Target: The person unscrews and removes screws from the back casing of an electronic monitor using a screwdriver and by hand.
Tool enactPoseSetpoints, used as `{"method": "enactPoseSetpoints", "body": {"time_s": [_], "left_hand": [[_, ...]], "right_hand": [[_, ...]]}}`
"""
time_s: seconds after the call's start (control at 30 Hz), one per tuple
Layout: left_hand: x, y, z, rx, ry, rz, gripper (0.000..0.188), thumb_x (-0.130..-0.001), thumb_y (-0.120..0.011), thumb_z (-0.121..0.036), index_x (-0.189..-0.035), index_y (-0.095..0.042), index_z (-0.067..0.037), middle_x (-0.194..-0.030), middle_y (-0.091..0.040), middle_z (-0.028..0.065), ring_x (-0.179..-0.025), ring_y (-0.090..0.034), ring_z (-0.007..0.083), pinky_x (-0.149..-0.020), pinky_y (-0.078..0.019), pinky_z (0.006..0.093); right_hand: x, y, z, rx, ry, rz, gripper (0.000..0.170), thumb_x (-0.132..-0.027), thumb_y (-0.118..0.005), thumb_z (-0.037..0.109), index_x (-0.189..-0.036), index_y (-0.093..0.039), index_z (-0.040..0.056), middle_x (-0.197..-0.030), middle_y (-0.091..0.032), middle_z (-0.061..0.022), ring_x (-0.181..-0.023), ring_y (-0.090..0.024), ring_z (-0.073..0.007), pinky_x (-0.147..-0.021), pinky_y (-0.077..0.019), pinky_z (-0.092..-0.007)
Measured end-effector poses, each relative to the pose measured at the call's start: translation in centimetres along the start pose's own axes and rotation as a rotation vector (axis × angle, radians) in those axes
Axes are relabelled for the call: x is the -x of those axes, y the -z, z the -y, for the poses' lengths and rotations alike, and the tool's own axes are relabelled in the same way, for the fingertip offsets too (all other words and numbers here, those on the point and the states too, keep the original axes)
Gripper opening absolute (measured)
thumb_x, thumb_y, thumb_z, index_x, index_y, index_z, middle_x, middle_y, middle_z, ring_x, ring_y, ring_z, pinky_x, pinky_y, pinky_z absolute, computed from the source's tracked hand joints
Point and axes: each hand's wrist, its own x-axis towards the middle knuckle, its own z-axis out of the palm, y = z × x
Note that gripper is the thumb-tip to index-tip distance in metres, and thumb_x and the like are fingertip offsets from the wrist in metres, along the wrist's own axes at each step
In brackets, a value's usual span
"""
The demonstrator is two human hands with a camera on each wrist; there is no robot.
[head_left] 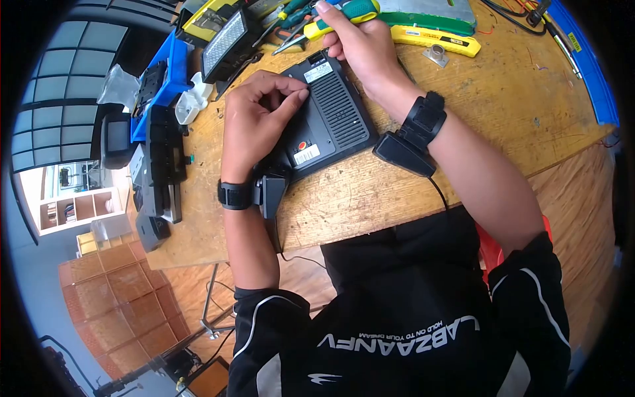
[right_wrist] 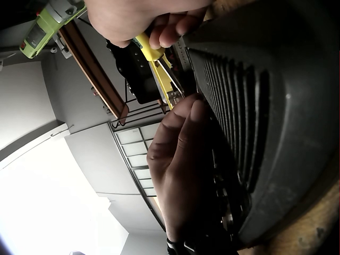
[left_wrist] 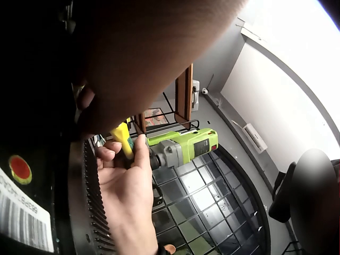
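Observation:
A black plastic device (head_left: 337, 106) with rows of vent slots, a barcode label and a round red sticker lies on the wooden table (head_left: 489, 99). My left hand (head_left: 254, 116) is over its left side, thumb and index fingertips pressed together close to the casing; I cannot tell whether something small is between them. My right hand (head_left: 370, 59) grips a screwdriver (head_left: 321, 28) by its yellow-and-green handle, above the device's far edge. The shaft points left, clear of the casing. In the right wrist view, the screwdriver's shaft (right_wrist: 169, 74) slants down near the left fingertips.
Beyond the device lie a yellow utility knife (head_left: 433, 41), a small metal piece (head_left: 436, 54) and several hand tools. A lamp with a gridded face (head_left: 226, 47) stands at the far left, near a blue bin (head_left: 173, 63). A blue tray (head_left: 589, 73) lines the right edge.

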Motion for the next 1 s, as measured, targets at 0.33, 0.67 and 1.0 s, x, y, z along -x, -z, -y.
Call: {"method": "enactPoseSetpoints", "body": {"time_s": [0.33, 0.67, 1.0], "left_hand": [[0.0, -0.4, -0.5, -0.005, 0.09, -0.041, 0.014, -0.085, -0.084, -0.01, -0.089, -0.075, 0.0, -0.074, -0.066, -0.0008, -0.062, -0.051, 0.0048, -0.056, -0.0414, 0.0218], [0.2, 0.8, -0.7, 0.031, 0.079, 0.12, 0.015, -0.092, -0.072, 0.001, -0.107, -0.075, 0.003, -0.099, -0.066, 0.0055, -0.095, -0.061, 0.0142, -0.085, -0.046, 0.0246], [0.1, -0.3, 0.1, 0.027, 0.13, -0.011, 0.017, -0.088, -0.083, -0.014, -0.09, -0.074, 0.0, -0.075, -0.065, -0.0017, -0.066, -0.053, 0.0036, -0.061, -0.0416, 0.0224]], "right_hand": [[-0.7, 0.5, -0.7, 0.098, 0.02, 0.017, 0.042, -0.097, -0.07, 0.047, -0.086, -0.066, 0.0065, -0.068, -0.058, 0.0014, -0.061, -0.054, -0.009, -0.054, -0.0427, -0.0247], [-2.3, 0.3, -3.4, -0.159, 0.237, 0.049, 0.033, -0.098, -0.072, 0.035, -0.091, -0.072, 0.0024, -0.072, -0.068, -0.0032, -0.059, -0.061, -0.0076, -0.056, -0.0485, -0.022], [-2.3, 0.2, -3.7, -0.111, 0.229, 0.025, 0.039, -0.096, -0.072, 0.042, -0.097, -0.075, 0.0028, -0.074, -0.067, -0.0025, -0.061, -0.059, -0.0067, -0.058, -0.0489, -0.0204]]}}
